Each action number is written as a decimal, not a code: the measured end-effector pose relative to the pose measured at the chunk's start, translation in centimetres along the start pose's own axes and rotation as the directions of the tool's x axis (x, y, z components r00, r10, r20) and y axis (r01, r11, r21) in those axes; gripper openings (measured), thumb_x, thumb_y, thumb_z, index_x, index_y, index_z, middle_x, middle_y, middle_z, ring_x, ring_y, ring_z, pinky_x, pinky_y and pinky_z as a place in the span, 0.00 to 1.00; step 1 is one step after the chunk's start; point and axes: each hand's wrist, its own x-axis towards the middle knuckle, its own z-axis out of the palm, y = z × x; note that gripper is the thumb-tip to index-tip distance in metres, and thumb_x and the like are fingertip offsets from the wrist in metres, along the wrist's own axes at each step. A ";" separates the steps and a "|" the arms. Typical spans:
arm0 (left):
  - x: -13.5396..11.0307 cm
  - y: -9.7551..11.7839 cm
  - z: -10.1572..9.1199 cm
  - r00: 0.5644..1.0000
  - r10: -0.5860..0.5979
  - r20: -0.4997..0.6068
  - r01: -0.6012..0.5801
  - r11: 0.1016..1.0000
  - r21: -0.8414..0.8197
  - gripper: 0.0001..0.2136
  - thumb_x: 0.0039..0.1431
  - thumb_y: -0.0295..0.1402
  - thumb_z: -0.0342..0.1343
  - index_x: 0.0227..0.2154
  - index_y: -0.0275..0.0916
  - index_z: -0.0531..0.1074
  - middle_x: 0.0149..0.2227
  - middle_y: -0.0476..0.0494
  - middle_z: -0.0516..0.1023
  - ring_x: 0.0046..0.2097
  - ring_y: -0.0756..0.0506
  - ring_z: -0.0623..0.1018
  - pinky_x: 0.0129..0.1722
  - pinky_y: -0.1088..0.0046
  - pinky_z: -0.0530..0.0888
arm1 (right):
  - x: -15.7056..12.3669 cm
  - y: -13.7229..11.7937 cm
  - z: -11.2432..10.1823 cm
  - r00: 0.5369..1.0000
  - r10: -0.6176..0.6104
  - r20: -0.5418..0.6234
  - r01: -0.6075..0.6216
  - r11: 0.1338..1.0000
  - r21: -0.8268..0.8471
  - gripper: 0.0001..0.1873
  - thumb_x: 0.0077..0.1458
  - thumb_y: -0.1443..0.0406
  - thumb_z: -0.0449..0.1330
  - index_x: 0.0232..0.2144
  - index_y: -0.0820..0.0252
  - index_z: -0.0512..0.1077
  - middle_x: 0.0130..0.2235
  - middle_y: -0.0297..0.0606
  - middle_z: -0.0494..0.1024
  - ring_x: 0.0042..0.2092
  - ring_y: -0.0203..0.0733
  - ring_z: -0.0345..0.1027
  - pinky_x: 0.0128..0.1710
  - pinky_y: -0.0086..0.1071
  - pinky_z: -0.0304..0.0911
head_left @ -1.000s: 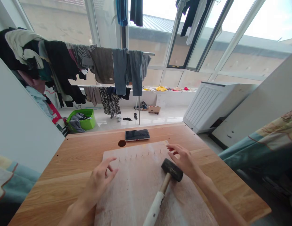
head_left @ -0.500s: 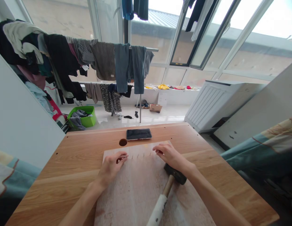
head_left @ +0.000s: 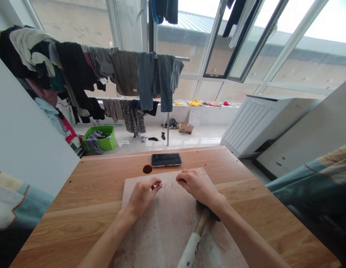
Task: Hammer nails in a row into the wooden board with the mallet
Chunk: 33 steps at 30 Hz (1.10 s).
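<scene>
Plainly, both hands sat at the far edge of the pale wooden board (head_left: 162,227), where a row of small nails (head_left: 170,184) stood in it. The left hand (head_left: 143,193) had its grip closed to a pinch, thumb and forefinger on one of the nails, a fine hold that suits something so thin. The right hand (head_left: 194,184) curled its fingers down at the row's other end; whether that grip held anything I could not tell. A mallet (head_left: 193,243) lay loose on the board's near right part, its head half hidden under the right wrist, probably kept close to hand. The board lay flat on a wooden desk (head_left: 92,201). Just beyond the board's far edge were a round hole (head_left: 147,169) and a dark phone (head_left: 166,159). Well beyond the board, a laundry-hung clothes rack (head_left: 145,78) stood on a pale floor (head_left: 189,136) before tall windows (head_left: 78,22), with a green basket (head_left: 102,138) off to the left.
</scene>
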 end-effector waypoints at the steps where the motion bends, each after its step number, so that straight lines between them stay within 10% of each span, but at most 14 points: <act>1: 0.1 0.1 0.3 1.000 -0.008 -0.013 0.007 1.000 -0.024 0.07 0.63 0.34 0.58 0.38 0.41 0.79 0.35 0.46 0.86 0.34 0.45 0.83 0.38 0.73 0.76 | 0.2 -0.2 0.2 1.000 -0.003 0.000 0.003 1.000 0.009 0.13 0.63 0.72 0.59 0.34 0.57 0.83 0.37 0.41 0.85 0.39 0.44 0.78 0.40 0.30 0.65; 8: 0.7 0.9 1.9 1.000 0.000 -0.005 0.000 0.998 -0.060 0.06 0.63 0.33 0.58 0.37 0.40 0.79 0.35 0.46 0.86 0.33 0.45 0.83 0.38 0.72 0.77 | 0.4 -0.9 1.2 1.000 -0.020 -0.002 0.020 0.995 0.100 0.11 0.62 0.71 0.61 0.34 0.59 0.84 0.35 0.42 0.85 0.37 0.44 0.77 0.39 0.32 0.66; 13: -0.9 0.9 -0.7 0.983 0.185 -0.010 -0.186 0.982 -0.045 0.15 0.63 0.39 0.62 0.50 0.41 0.76 0.44 0.43 0.84 0.42 0.44 0.82 0.46 0.66 0.79 | -1.3 -1.4 -0.3 0.999 -0.048 0.009 0.044 0.970 0.238 0.08 0.63 0.63 0.64 0.40 0.54 0.83 0.37 0.34 0.86 0.36 0.40 0.79 0.39 0.28 0.71; 19: -7.7 -1.9 -5.8 0.972 0.215 -0.092 -0.189 0.953 0.238 0.16 0.67 0.41 0.56 0.55 0.44 0.72 0.55 0.41 0.79 0.56 0.40 0.78 0.56 0.59 0.77 | -7.0 2.2 -1.6 0.973 0.122 -0.198 -0.072 0.967 0.243 0.16 0.69 0.58 0.54 0.48 0.55 0.79 0.50 0.44 0.82 0.52 0.50 0.75 0.54 0.42 0.68; 25: -16.0 -5.8 -6.7 0.971 0.174 -0.166 -0.092 0.908 0.409 0.14 0.67 0.44 0.55 0.51 0.48 0.76 0.53 0.45 0.81 0.54 0.41 0.80 0.53 0.64 0.79 | -15.9 8.0 2.9 0.800 0.406 -0.442 -0.421 0.904 0.068 0.22 0.65 0.54 0.51 0.50 0.58 0.77 0.46 0.49 0.85 0.50 0.59 0.78 0.51 0.53 0.72; 33: -20.2 -5.2 -6.8 0.939 0.021 -0.343 0.137 0.892 0.430 0.17 0.67 0.48 0.51 0.51 0.49 0.77 0.52 0.46 0.81 0.51 0.41 0.82 0.50 0.66 0.80 | -15.7 4.6 6.0 0.849 0.411 -0.333 -0.436 0.900 -0.002 0.24 0.69 0.60 0.45 0.59 0.55 0.73 0.32 0.40 0.81 0.34 0.50 0.80 0.37 0.40 0.77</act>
